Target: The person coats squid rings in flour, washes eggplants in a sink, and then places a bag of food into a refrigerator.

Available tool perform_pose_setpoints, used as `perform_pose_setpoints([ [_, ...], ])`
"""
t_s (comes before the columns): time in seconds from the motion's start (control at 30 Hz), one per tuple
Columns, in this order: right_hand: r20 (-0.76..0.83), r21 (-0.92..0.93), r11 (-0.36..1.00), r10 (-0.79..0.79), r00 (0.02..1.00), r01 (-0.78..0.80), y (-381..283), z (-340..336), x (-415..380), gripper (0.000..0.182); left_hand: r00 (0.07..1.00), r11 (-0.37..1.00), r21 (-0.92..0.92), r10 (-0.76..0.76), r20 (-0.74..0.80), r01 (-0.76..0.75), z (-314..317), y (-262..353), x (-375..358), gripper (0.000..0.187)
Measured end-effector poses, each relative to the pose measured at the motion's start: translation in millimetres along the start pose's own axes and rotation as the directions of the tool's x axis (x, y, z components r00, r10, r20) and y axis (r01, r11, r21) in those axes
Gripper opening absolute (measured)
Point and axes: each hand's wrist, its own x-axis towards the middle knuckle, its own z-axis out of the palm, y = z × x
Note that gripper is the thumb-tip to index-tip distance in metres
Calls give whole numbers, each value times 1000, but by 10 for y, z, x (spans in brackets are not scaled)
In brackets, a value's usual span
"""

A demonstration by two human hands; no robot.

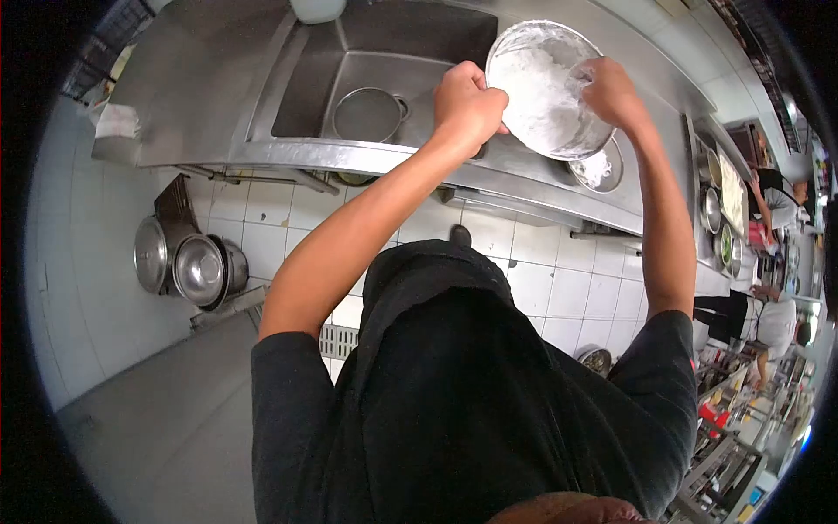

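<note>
A large round metal bowl point(546, 96) holding white powder is held up over the steel counter, right of the sink. My left hand point(470, 103) grips its left rim, the fingers closed. Inside the bowl's right side, my right hand point(607, 90) has its fingers bent down at the powder; the fingertips are partly hidden, and what they hold, if anything, cannot be made out. Below the big bowl, partly covered by it, a smaller metal bowl point(601, 168) with white powder rests on the counter.
The sink point(419, 74) contains a round pan point(367, 114). Metal bowls point(201, 269) stand on the tiled floor at left. A white cloth point(117, 121) lies on the counter's left corner. At far right, several bowls, a tray point(731, 194) and other people point(772, 321) are visible.
</note>
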Motion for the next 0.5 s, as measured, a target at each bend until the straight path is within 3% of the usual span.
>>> perform_pose_setpoints([
  [0.1,140,281,907,284,948,-313,-208,-148,130,31,999,1000,-8,-15,-50,15,-216,-29,-52,18],
  [0.2,112,391,867,289,951,-310,-92,-91,174,30,996,999,1,-42,-82,42,-372,-105,-64,17],
  [0.3,38,365,926,84,996,-92,-235,135,183,29,995,998,6,-62,-76,62,-412,-175,10,17],
  [0.37,-45,206,972,-110,993,117,-492,317,70,28,993,995,1,-95,-71,96,-397,-214,78,17],
  [0.5,88,312,948,39,995,-65,-472,508,413,31,978,995,-10,-103,-182,103,-412,-335,197,17],
])
